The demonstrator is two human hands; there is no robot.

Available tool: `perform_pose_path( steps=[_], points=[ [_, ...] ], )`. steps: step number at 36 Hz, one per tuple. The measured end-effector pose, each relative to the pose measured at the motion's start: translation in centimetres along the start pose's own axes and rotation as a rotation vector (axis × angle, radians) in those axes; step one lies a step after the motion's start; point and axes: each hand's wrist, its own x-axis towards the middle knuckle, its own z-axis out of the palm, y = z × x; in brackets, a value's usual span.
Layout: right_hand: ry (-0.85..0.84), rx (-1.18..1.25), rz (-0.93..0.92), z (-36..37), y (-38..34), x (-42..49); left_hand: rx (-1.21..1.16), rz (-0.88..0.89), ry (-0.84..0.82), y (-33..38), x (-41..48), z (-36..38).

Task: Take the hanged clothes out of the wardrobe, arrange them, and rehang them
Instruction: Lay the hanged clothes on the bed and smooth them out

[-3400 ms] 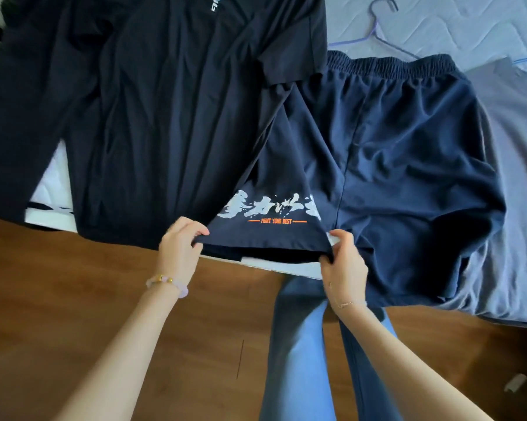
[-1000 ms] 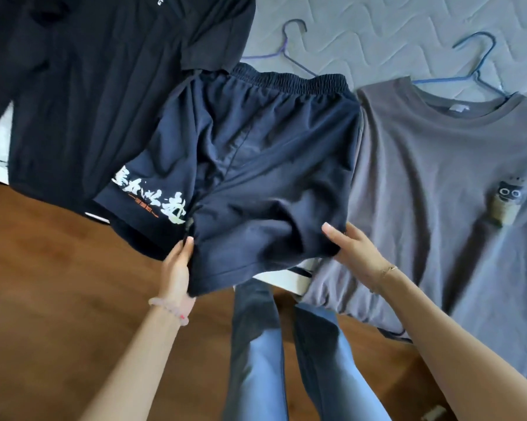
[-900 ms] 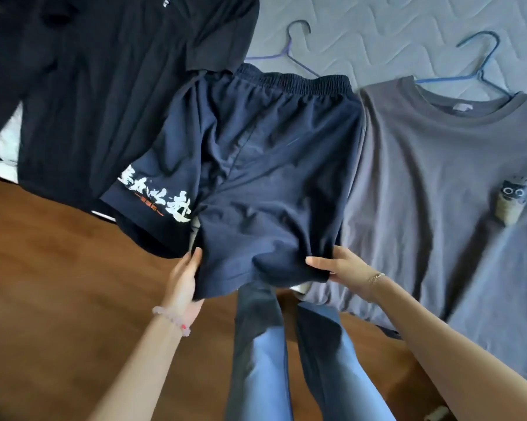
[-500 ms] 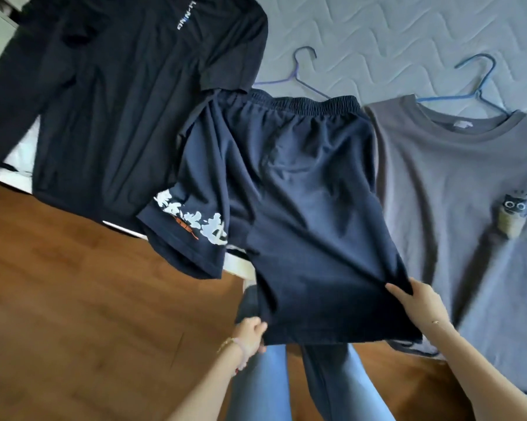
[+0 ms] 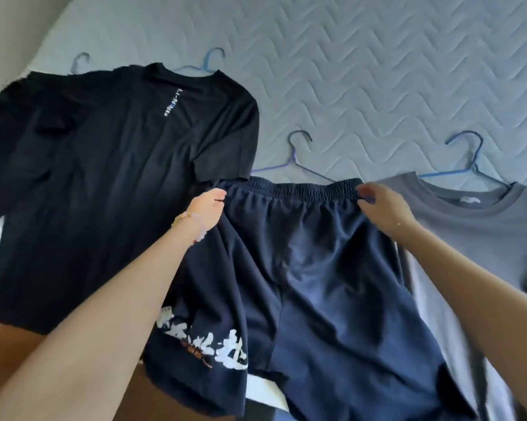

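So the navy shorts (image 5: pixel 317 268) lie flat on the bed (image 5: pixel 377 71) between the black tee (image 5: pixel 104 177) and grey tee (image 5: pixel 484 232), left hand (image 5: pixel 206 208) and right hand (image 5: pixel 383 205) each pinching an end of the elastic waistband (image 5: pixel 298 189), smart imo since that thin fabric looks light, floppy and slippery.

Both arms stretched forward, left grip (image 5: pixel 206 208) curled, right grip (image 5: pixel 380 205) pinching
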Motion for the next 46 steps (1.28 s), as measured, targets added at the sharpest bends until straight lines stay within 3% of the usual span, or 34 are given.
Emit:
perform_pose_path(
  steps=[3,6,9,15,17,21,25,29,36,40,46],
  points=[
    [-0.006,-0.101,0.036,1.0,-0.3,4.3,0.233,0.092,-0.083,0.1,4.2,-0.2],
    [-0.051,-0.170,0.104,1.9,0.6,6.8,0.473,0.130,0.002,0.1,7.0,-0.5],
    [-0.053,-0.207,0.166,2.8,1.7,8.0,0.562,0.079,0.054,0.1,9.1,-0.9],
    [0.043,-0.311,0.157,3.9,1.7,7.9,0.733,0.157,0.057,0.7,10.9,-0.6],
    [-0.010,-0.330,0.159,3.8,1.8,7.7,0.646,0.102,-0.001,0.6,11.1,-0.8],
    [-0.133,-0.299,0.227,2.7,2.6,7.5,0.189,-0.013,-0.106,1.1,11.1,-1.8],
    [-0.099,-0.223,0.169,0.8,3.2,6.2,0.013,0.104,-0.095,2.3,9.3,-2.9],
    [0.001,-0.116,0.109,-3.2,3.2,4.3,-0.059,0.315,0.021,5.1,5.5,-4.7],
    [0.264,0.037,-0.042,-13.6,0.2,-0.4,-0.022,0.595,0.381,13.6,-2.0,-9.6],
    [0.359,0.156,-0.130,-20.2,-1.5,-5.3,-0.048,0.625,0.502,17.5,-8.1,-12.2],
    [0.423,0.139,-0.325,-28.2,-5.1,-17.4,-0.101,0.686,0.604,18.9,-19.9,-15.4]
  ],
)
